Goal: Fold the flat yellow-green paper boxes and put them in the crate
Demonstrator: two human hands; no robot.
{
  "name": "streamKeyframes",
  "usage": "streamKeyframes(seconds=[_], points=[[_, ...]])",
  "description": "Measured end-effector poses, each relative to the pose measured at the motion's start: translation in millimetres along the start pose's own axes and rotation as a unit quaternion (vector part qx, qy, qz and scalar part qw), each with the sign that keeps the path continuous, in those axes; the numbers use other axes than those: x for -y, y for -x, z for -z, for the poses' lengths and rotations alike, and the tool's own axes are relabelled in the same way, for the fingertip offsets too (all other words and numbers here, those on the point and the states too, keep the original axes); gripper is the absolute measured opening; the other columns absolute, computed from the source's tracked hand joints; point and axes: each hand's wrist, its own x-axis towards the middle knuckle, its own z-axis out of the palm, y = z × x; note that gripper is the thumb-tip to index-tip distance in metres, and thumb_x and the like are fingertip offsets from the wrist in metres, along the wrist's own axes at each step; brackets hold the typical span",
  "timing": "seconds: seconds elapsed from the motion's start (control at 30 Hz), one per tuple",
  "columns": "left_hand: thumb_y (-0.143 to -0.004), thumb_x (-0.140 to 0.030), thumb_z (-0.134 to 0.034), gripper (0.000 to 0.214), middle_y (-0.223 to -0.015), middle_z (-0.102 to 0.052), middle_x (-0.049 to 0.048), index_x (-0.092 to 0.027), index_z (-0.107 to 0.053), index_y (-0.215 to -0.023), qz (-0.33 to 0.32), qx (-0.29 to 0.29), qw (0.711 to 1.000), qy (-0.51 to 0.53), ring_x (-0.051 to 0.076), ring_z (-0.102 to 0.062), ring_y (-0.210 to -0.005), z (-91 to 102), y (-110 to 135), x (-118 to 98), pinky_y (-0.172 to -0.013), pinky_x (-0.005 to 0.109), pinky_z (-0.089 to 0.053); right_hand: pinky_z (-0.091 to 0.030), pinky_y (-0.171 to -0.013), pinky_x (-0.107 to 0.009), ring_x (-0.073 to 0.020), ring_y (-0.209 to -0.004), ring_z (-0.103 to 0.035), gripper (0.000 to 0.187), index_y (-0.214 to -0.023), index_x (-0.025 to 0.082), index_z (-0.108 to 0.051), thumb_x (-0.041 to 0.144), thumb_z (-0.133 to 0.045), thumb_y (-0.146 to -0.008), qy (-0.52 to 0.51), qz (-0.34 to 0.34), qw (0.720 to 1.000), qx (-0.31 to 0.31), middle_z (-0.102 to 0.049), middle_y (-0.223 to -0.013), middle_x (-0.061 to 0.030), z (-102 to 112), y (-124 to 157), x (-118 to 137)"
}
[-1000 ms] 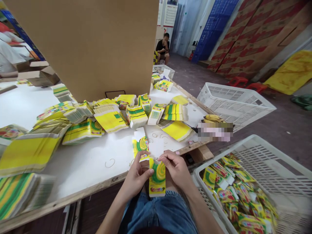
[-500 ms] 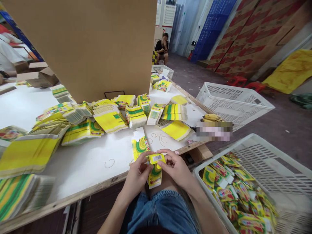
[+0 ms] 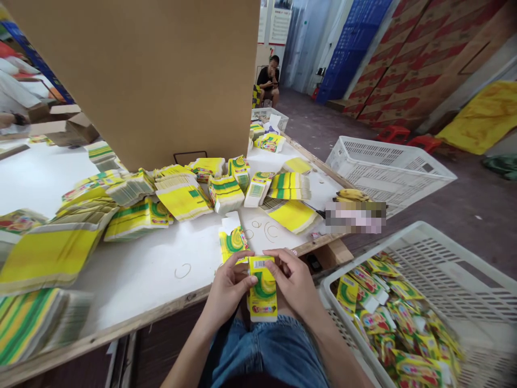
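Observation:
Just past the table's front edge, above my lap, I hold a small yellow and green carton [image 3: 263, 293] with a barcode on its top end. My left hand [image 3: 231, 285] pinches its left side, thumb on the front face. My right hand [image 3: 291, 277] grips the upper right side near the barcode. Behind my fingers another yellow carton [image 3: 233, 241] lies on the table, its white flap pointing away from me. Stacks of flat yellow cartons [image 3: 183, 199] run in a row across the table.
At my right stands a white plastic crate [image 3: 424, 237] with many filled cartons [image 3: 404, 318]. A second white crate [image 3: 388, 167] sits behind it, near bananas [image 3: 351, 195] at the table's edge. A tall cardboard box [image 3: 161, 81] rises at the back; a person [image 3: 267, 78] sits beyond.
The carton between my hands has tipped, so its front face now shows fully toward me. My thumbs have shifted to its sides. The things on the table look the same.

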Motion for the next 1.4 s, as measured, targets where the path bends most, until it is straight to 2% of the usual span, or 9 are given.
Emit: streamKeyframes(seconds=[0.2,0.3,0.37,0.53,0.73,0.87,1.0,1.17,1.4], points=[[-0.083,-0.028,-0.066,0.043,-0.109,-0.071,0.0111,-0.020,-0.052,-0.123,-0.027,0.009,0.991,-0.134,0.024,-0.069,-0.099,-14.1,-5,-10,-0.090,0.038,-0.053,-0.047,-0.077,-0.035,-0.0231,-0.084,-0.062,0.020,-0.095,0.021,-0.068,0.037,-0.057,-0.088,0.082,0.029,0.987,-0.133,-0.069,-0.092,-0.0069,43,16,7],[-0.088,-0.031,-0.058,0.036,-0.128,-0.063,0.0113,-0.021,-0.057,-0.122,-0.081,-0.076,0.939,-0.325,0.026,-0.056,-0.123,-2.2,-9,-12,-0.106,0.042,-0.041,-0.039,-0.089,-0.048,-0.0307,-0.093,-0.057,0.027,-0.091,0.021,-0.070,0.045,-0.060,-0.085,0.296,0.057,0.903,-0.305,-0.065,-0.094,-0.0119,87,27,13],[-0.088,-0.032,-0.055,0.039,-0.133,-0.060,0.0133,-0.019,-0.056,-0.125,-0.077,-0.141,0.893,-0.420,0.029,-0.053,-0.126,9.4,-12,-10,-0.107,0.046,-0.039,-0.036,-0.091,-0.051,-0.0333,-0.097,-0.054,0.032,-0.089,0.021,-0.070,0.051,-0.060,-0.084,0.352,0.054,0.869,-0.343,-0.063,-0.097,-0.0139,99,27,12],[-0.088,-0.026,-0.051,0.047,-0.134,-0.058,0.0188,-0.013,-0.051,-0.133,-0.005,-0.131,0.854,-0.504,0.034,-0.051,-0.128,26.3,-13,3,-0.107,0.052,-0.039,-0.039,-0.087,-0.041,-0.0275,-0.093,-0.058,0.016,-0.089,0.022,-0.069,0.035,-0.059,-0.087,0.208,0.005,0.965,-0.158,-0.070,-0.094,-0.0085,29,-9,-9],[-0.082,-0.015,-0.056,0.047,-0.131,-0.063,0.0148,-0.016,-0.057,-0.129,-0.012,-0.130,0.872,-0.472,0.029,-0.057,-0.124,32.4,-12,9,-0.111,0.048,-0.036,-0.038,-0.085,-0.041,-0.0313,-0.096,-0.058,0.005,-0.080,0.019,-0.069,0.021,-0.067,-0.076,0.133,-0.059,0.986,-0.086,-0.071,-0.089,-0.0112,-65,-50,-24],[-0.084,-0.021,-0.058,0.036,-0.125,-0.067,0.0110,-0.020,-0.063,-0.119,-0.046,-0.151,0.893,-0.422,0.027,-0.060,-0.120,33.0,-12,3,-0.108,0.044,-0.039,-0.043,-0.082,-0.038,-0.0267,-0.090,-0.060,0.008,-0.079,0.019,-0.063,0.026,-0.060,-0.081,0.035,-0.074,0.992,-0.094,-0.070,-0.086,-0.0094,-63,-49,-28],[-0.083,-0.036,-0.065,0.038,-0.116,-0.070,0.0106,-0.018,-0.062,-0.117,-0.105,-0.234,0.948,-0.190,0.025,-0.065,-0.109,30.1,-12,-1,-0.096,0.040,-0.049,-0.050,-0.068,-0.033,-0.0200,-0.071,-0.064,0.024,-0.095,0.018,-0.058,0.039,-0.057,-0.084,-0.112,-0.082,0.988,-0.073,-0.070,-0.078,-0.0059,-49,-38,-28],[-0.079,-0.045,-0.070,0.042,-0.104,-0.075,0.0112,-0.016,-0.069,-0.109,-0.004,-0.105,0.993,0.056,0.027,-0.069,-0.101,20.3,-11,-6,-0.088,0.040,-0.053,-0.055,-0.072,-0.036,-0.0202,-0.069,-0.068,0.036,-0.091,0.018,-0.060,0.050,-0.067,-0.077,-0.247,-0.099,0.963,-0.032,-0.072,-0.074,-0.0056,-42,-21,-20],[-0.073,-0.037,-0.077,0.043,-0.117,-0.071,0.0136,-0.016,-0.071,-0.110,-0.024,-0.031,0.994,0.105,0.030,-0.066,-0.108,8.6,-8,-4,-0.097,0.039,-0.049,-0.052,-0.081,-0.036,-0.0207,-0.082,-0.066,0.039,-0.088,0.016,-0.072,0.045,-0.083,-0.064,-0.357,-0.147,0.923,-0.005,-0.074,-0.086,-0.0071,-32,-12,-8]])
